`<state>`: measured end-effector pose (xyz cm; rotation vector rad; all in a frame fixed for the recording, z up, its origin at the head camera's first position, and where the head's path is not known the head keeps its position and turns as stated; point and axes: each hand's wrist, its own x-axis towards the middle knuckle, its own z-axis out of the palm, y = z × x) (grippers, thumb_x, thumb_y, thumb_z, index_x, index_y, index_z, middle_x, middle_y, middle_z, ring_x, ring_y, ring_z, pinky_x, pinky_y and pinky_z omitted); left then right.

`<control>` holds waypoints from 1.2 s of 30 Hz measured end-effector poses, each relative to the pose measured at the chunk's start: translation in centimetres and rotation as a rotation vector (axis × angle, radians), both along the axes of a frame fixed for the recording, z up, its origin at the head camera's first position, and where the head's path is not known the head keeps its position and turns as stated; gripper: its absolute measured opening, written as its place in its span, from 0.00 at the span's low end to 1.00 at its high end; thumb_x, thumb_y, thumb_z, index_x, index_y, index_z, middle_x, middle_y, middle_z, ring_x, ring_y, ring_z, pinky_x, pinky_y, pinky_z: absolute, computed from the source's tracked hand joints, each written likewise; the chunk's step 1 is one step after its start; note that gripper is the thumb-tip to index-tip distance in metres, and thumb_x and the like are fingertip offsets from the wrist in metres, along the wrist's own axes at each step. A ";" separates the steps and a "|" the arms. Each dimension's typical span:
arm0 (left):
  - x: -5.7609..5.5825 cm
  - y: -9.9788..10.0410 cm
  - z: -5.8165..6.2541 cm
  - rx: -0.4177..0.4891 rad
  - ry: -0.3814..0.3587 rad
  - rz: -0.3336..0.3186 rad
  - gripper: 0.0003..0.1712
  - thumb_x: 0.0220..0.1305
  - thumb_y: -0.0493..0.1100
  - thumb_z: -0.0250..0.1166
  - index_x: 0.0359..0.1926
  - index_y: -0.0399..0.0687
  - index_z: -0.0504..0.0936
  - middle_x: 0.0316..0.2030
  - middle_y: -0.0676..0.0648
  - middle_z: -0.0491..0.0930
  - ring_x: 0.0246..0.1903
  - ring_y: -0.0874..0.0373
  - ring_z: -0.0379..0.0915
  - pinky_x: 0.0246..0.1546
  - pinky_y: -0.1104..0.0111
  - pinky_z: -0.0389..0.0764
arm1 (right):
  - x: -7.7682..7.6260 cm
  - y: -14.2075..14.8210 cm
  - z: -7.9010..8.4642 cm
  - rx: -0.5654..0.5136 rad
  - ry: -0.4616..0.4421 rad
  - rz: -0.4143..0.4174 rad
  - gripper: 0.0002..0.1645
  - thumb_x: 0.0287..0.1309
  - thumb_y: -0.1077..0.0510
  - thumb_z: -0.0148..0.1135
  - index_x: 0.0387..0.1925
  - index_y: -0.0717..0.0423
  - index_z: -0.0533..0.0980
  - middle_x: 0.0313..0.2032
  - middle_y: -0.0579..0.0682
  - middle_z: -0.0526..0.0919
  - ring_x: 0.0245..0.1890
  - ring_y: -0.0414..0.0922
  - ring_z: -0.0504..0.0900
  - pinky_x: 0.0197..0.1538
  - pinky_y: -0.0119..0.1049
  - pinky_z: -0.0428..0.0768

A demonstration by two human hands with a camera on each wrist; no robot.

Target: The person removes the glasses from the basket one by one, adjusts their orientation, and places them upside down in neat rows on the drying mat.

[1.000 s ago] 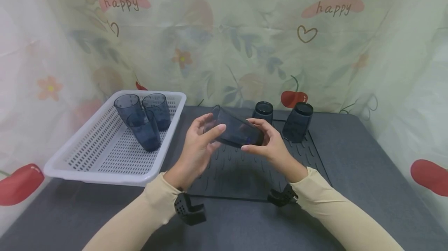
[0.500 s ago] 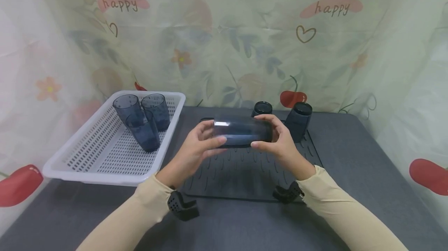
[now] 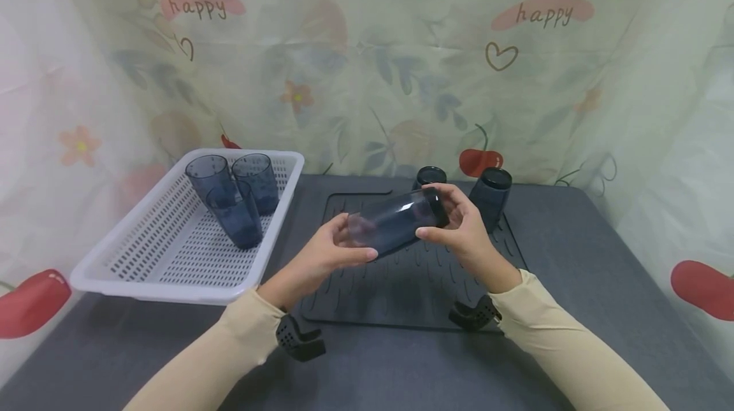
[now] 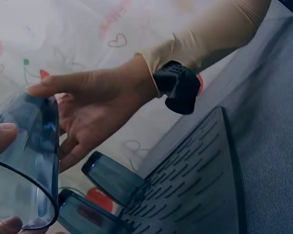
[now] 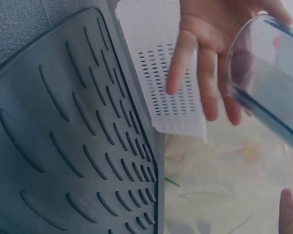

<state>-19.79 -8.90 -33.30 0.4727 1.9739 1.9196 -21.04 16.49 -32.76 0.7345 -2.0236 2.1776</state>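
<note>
Apparently partway: two smoky-blue translucent tumblers inverted on black ribbed rectangular mat; three matching tumblers, openings up, in white perforated plastic basket. Held tumbler tilts above mat, right hand gripping base end, left hand holding open end. Likely two done, four left.

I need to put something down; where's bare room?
Bare: the grey tabletop right of the black ridged mat, the mat's front, and the near floor of the white perforated plastic basket. Crowded: the basket's far right, three translucent blue tumblers; the mat's far right, two inverted ones; above the mat, a held tumbler.
</note>
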 end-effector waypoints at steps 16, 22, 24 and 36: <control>-0.3 1.0 -2.1 -0.122 0.013 -0.039 0.41 0.54 0.40 0.72 0.66 0.41 0.62 0.56 0.40 0.73 0.51 0.53 0.75 0.50 0.61 0.79 | 0.4 -0.7 -0.2 -0.038 -0.006 0.089 0.44 0.49 0.72 0.67 0.67 0.55 0.61 0.62 0.46 0.70 0.61 0.39 0.72 0.54 0.30 0.79; -0.1 1.5 -2.0 -0.152 0.011 -0.040 0.49 0.55 0.41 0.72 0.72 0.43 0.53 0.62 0.40 0.70 0.61 0.47 0.70 0.58 0.55 0.75 | 0.4 -0.8 -0.1 -0.055 -0.003 0.084 0.45 0.49 0.73 0.67 0.68 0.55 0.61 0.59 0.45 0.73 0.58 0.40 0.76 0.54 0.30 0.79; -0.1 1.6 -1.8 -0.167 0.011 -0.041 0.52 0.55 0.41 0.72 0.73 0.44 0.51 0.64 0.41 0.68 0.64 0.46 0.66 0.61 0.52 0.71 | 0.4 -0.8 -0.1 -0.044 -0.005 0.068 0.44 0.49 0.73 0.67 0.68 0.55 0.61 0.58 0.45 0.74 0.57 0.40 0.76 0.54 0.30 0.78; 0.1 0.9 -2.5 -0.237 0.020 -0.007 0.42 0.56 0.38 0.69 0.69 0.42 0.60 0.62 0.37 0.68 0.61 0.43 0.68 0.58 0.50 0.73 | 0.1 -0.4 -0.3 -0.001 -0.013 0.033 0.45 0.49 0.73 0.67 0.68 0.54 0.62 0.58 0.46 0.75 0.56 0.42 0.77 0.53 0.30 0.79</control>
